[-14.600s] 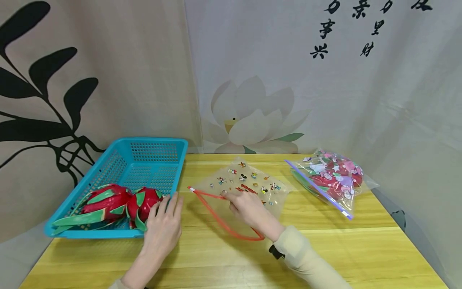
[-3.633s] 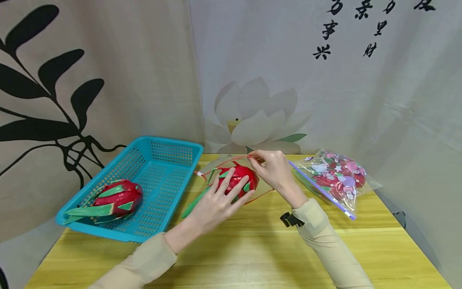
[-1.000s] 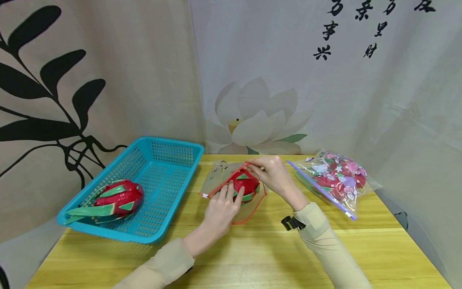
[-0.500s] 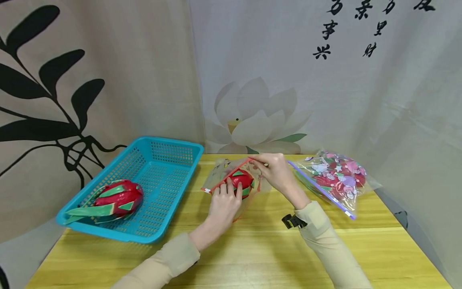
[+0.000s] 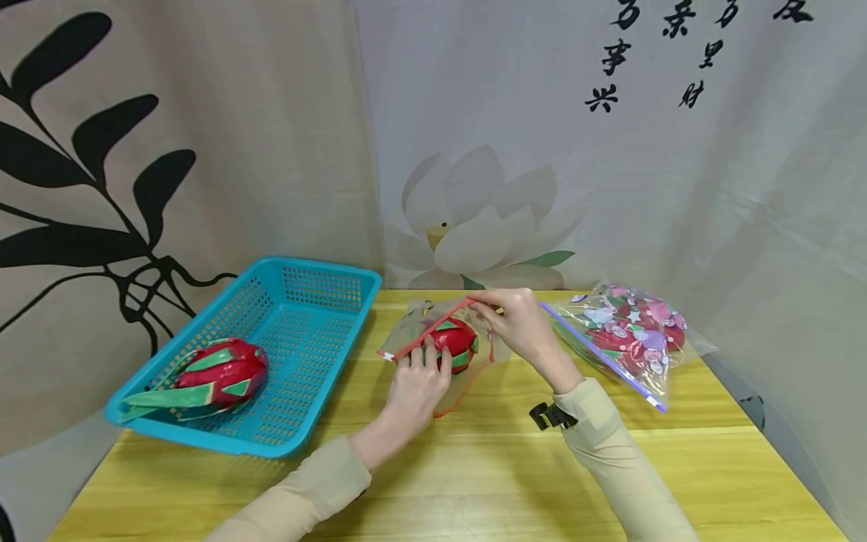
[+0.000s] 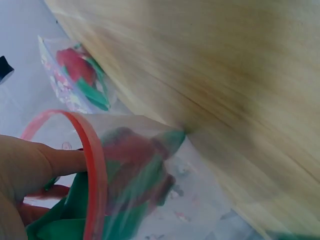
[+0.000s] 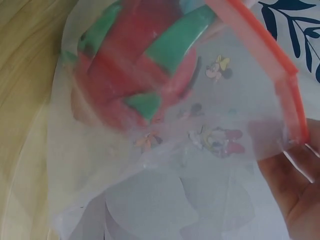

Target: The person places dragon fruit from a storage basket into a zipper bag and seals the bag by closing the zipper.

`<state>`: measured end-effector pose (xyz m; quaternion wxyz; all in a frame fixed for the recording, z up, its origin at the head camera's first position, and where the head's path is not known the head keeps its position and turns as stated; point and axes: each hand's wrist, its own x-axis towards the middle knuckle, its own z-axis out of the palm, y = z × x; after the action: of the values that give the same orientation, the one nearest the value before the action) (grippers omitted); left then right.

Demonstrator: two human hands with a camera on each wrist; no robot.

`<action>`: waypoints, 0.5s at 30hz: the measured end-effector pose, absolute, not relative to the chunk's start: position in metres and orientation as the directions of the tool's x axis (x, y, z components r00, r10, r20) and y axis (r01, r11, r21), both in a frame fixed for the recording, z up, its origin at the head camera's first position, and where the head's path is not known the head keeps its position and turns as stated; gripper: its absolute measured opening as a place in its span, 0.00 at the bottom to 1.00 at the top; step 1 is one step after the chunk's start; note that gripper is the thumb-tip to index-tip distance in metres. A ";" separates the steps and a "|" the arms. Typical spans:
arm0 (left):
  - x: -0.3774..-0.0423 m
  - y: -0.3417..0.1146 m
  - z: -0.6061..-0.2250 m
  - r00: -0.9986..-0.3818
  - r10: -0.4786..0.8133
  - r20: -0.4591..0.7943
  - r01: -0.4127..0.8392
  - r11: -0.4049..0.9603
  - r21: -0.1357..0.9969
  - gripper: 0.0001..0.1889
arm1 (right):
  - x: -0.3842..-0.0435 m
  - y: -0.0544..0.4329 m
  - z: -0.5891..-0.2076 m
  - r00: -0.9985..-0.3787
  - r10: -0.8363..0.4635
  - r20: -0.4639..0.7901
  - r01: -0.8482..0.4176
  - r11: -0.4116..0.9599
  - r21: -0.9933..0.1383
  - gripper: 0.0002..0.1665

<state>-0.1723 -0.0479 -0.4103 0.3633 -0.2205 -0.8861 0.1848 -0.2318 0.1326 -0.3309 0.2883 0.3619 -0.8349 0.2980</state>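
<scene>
A shiny red and green dragon fruit (image 5: 457, 346) lies inside a clear cartoon-print zip bag (image 7: 165, 155). The bag's mouth has a red zip edge (image 6: 90, 150) with a white slider at its left end. My left hand (image 5: 418, 384) reaches in through the mouth, its fingers curled on the fruit and its long green leaves (image 6: 70, 215). At the upper corner of the mouth, my right hand (image 5: 518, 324) pinches the red edge and holds it raised. A second dragon fruit (image 5: 223, 374) sits in the blue basket to the left.
The blue perforated basket (image 5: 361, 282) stands at the left of the wooden table (image 5: 542, 489). At the back right lies a filled bag (image 5: 633, 331) with a purple zip edge, red and green contents showing through. A printed cloth (image 5: 474, 98) hangs behind the table.
Two dragon fruits were in the basket at first, and the bag lay flat. One came to the bag's mouth in my left hand and is now inside. Over the last half second little has moved.
</scene>
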 end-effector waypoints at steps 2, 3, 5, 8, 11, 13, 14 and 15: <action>-0.172 -0.047 -0.411 -0.637 0.532 0.557 0.269 0.831 -0.486 0.34 | -0.232 0.132 -0.331 -0.572 -0.441 0.692 -0.780 0.555 -0.291 0.09; -0.172 -0.046 -0.411 -0.637 0.534 0.556 0.274 0.831 -0.485 0.35 | -0.232 0.132 -0.331 -0.572 -0.444 0.689 -0.780 0.555 -0.290 0.09; -0.172 -0.044 -0.410 -0.633 0.537 0.557 0.281 0.831 -0.481 0.34 | -0.232 0.132 -0.331 -0.573 -0.453 0.683 -0.781 0.553 -0.289 0.09; -0.173 -0.039 -0.407 -0.624 0.538 0.566 0.284 0.832 -0.477 0.31 | -0.232 0.133 -0.331 -0.575 -0.469 0.670 -0.790 0.531 -0.307 0.09; -0.177 -0.033 -0.407 -0.609 0.528 0.592 0.264 0.838 -0.477 0.24 | -0.231 0.132 -0.331 -0.564 -0.480 0.673 -0.803 0.510 -0.309 0.09; -0.180 -0.030 -0.407 -0.610 0.517 0.600 0.247 0.844 -0.477 0.21 | -0.231 0.132 -0.331 -0.546 -0.484 0.684 -0.814 0.500 -0.296 0.09; -0.181 -0.029 -0.408 -0.611 0.511 0.605 0.238 0.847 -0.475 0.19 | -0.230 0.131 -0.331 -0.540 -0.485 0.688 -0.818 0.496 -0.292 0.09; -0.183 -0.028 -0.408 -0.617 0.505 0.604 0.231 0.849 -0.475 0.19 | -0.230 0.131 -0.331 -0.535 -0.484 0.693 -0.819 0.498 -0.285 0.08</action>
<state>-0.1828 -0.0279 -0.4083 0.3848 -0.2088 -0.8812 0.1784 -0.2299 0.1310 -0.3305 0.2740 0.3970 -0.8208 0.3060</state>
